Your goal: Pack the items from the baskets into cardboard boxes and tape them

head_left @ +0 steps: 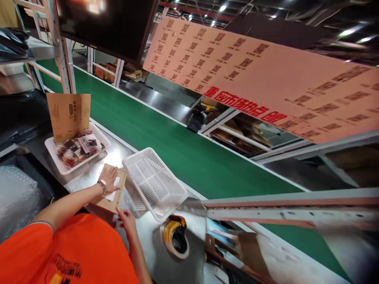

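Note:
A flat cardboard box (122, 177) with a white label (111, 196) lies on the metal worktop in front of me. My left hand (109, 180), with a watch (102, 186) on the wrist, rests on top of it, fingers stretched out. At the box's near right end my right hand (127, 221) has its fingers curled together against the edge. Something small and whitish shows beside those fingers, too unclear to name. Right of the box, an empty white perforated basket (154, 184) sits tilted. A yellow and black tape dispenser (174, 236) stands nearer me on the worktop.
Left, a white basket (63, 167) holds several plastic-wrapped packets (79, 148) and an upright cardboard piece (69, 116). A green conveyor belt (177, 146) runs behind the worktop. Above are a monitor (109, 27) and a code-covered board (251, 79). Bubble wrap (17, 197) lies at left.

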`<state>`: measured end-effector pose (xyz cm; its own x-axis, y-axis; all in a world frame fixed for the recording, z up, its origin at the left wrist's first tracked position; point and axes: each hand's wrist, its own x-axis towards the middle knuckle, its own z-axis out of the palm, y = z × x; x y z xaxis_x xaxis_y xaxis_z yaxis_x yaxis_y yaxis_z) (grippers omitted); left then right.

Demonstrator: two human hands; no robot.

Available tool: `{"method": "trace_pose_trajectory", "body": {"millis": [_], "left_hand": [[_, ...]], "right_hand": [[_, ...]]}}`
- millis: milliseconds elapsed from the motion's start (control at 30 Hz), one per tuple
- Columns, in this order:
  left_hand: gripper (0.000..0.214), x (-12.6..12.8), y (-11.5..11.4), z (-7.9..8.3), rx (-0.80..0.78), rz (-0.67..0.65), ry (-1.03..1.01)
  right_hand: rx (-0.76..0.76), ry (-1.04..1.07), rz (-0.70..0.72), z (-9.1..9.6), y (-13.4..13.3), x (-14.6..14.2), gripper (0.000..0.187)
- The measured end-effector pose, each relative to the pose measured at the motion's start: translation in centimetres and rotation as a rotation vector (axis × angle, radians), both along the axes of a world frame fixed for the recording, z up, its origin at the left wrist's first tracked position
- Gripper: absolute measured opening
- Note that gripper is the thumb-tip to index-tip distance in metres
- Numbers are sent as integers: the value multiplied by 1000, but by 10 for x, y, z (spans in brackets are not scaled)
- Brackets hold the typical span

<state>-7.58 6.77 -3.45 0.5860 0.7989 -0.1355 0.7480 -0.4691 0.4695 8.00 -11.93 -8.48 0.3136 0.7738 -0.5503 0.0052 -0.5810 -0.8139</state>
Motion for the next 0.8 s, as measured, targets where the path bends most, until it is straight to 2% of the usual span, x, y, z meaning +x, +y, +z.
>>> {"method": "trace_pose_trajectory", "body": {"millis": [100,200,267,367,467,600,667,700,733,800], "left_hand": [[89,10,10,5,34,21,74],[87,16,-2,0,82,39,123],[90,16,-23,-11,93,-5,147],[101,13,-68,-32,99,-129,163],[107,1,-108,-49,144,-222,144],[100,-40,-135,-55,135,-284,135],[92,-69,-142,-54,108,-223,147],[87,-84,-146,-53,103,-147,145],[84,-98,-149,-53,102,-37,132],[80,-121,-156,-54,110,281,68]], "right_hand": [[-1,238,-89,-15,-14,5,59],[40,460,-311,-26,-23,27,68],[78,557,-458,-32,-24,52,76],[127,688,-631,-38,-19,100,73],[157,776,-759,-46,-7,141,58],[109,759,-806,-56,12,167,24],[83,740,-811,-59,21,169,18],[79,733,-814,-60,25,169,19],[82,729,-816,-60,27,168,19],[95,729,-825,-58,29,166,21]]}}
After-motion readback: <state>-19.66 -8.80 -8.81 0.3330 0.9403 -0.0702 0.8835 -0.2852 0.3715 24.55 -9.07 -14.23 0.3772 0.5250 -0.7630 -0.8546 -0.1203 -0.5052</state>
